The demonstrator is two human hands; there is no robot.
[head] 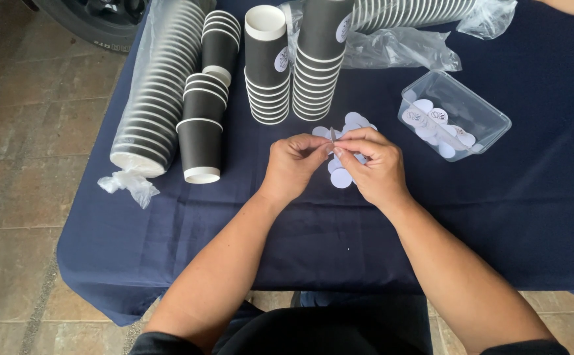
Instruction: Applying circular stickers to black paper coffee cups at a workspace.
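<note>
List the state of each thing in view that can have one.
Left hand: pinching a round white sticker.
Right hand: pinching the same sticker.
Clear rectangular plastic tub: open, holding stickers.
Black paper cup stacks: upright.
Plastic-sleeved cup stack: lying down.
Loose white stickers: flat on the cloth.

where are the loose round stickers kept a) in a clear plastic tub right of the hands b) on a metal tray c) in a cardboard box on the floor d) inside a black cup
a: the clear tub sits on the blue cloth right of both hands and holds white round stickers; more lie on the cloth under the left hand and right hand.
</note>
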